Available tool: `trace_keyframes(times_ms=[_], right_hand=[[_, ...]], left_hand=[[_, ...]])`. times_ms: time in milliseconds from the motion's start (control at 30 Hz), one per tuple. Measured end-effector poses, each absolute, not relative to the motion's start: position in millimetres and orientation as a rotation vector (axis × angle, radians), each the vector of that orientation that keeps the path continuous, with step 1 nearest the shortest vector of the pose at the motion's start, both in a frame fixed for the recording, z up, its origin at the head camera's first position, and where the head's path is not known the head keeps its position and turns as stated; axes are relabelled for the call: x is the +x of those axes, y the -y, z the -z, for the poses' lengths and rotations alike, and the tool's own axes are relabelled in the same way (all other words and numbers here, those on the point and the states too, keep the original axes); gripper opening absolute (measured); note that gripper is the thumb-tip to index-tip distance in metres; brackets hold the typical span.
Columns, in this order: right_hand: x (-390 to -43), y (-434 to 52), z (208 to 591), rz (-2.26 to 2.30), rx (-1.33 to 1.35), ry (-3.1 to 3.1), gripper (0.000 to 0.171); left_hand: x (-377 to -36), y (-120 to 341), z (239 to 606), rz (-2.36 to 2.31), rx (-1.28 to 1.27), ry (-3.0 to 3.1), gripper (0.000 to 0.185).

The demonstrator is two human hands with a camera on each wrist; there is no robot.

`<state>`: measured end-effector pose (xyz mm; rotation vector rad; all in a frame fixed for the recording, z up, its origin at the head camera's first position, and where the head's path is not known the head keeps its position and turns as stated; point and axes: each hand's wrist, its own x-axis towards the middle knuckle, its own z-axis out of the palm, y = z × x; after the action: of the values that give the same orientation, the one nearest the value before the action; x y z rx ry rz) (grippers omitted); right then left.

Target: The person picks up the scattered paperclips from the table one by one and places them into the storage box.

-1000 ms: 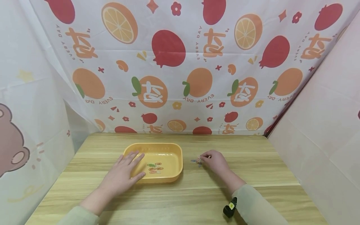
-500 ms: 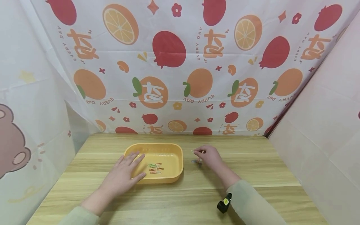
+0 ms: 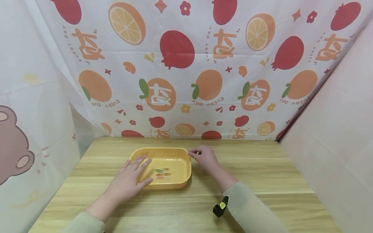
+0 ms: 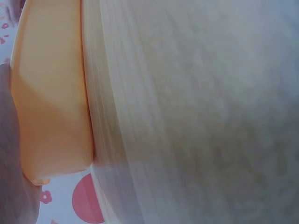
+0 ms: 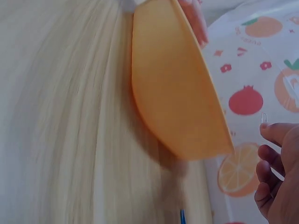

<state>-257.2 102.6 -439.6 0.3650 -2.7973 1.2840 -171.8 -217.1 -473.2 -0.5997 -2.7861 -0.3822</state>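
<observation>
A yellow plastic tray [image 3: 175, 185] sits on the table with several red, green and whitish paper clips [image 3: 159, 174] on its floor. My left hand [image 3: 125, 178] lies spread over the tray's left side, fingers straight across the rim. At the tray's far right corner, my right hand [image 3: 205, 158] pinches a whitish paper clip [image 5: 264, 118] between thumb and forefinger, above the rim. Part of a blue paper clip [image 5: 183, 217] shows on the table in the right wrist view; in the head view the right hand hides that spot.
The wooden table [image 3: 247, 168] meets a fruit-printed curtain [image 3: 233, 106] at its back edge. Pale cloth walls close in the left and right sides. A black strap-like device [image 3: 220, 207] hangs at the right sleeve.
My right hand has lifted a whitish paper clip from the small pile on the table and carried it left to the tray's rim. The left hand has stayed in place.
</observation>
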Motion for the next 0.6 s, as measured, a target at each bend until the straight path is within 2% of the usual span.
trace_keyframes(times_ms=[333, 600], right_hand=[[-251, -59, 431, -1.343, 0.402, 2.804, 0.013], [-251, -42, 432, -1.339, 0.477, 2.78, 0.014]], left_hand=[[-172, 218, 474, 0.359, -0.599, 2.787, 0.076], [-172, 219, 474, 0.359, -0.601, 2.765, 0.075]])
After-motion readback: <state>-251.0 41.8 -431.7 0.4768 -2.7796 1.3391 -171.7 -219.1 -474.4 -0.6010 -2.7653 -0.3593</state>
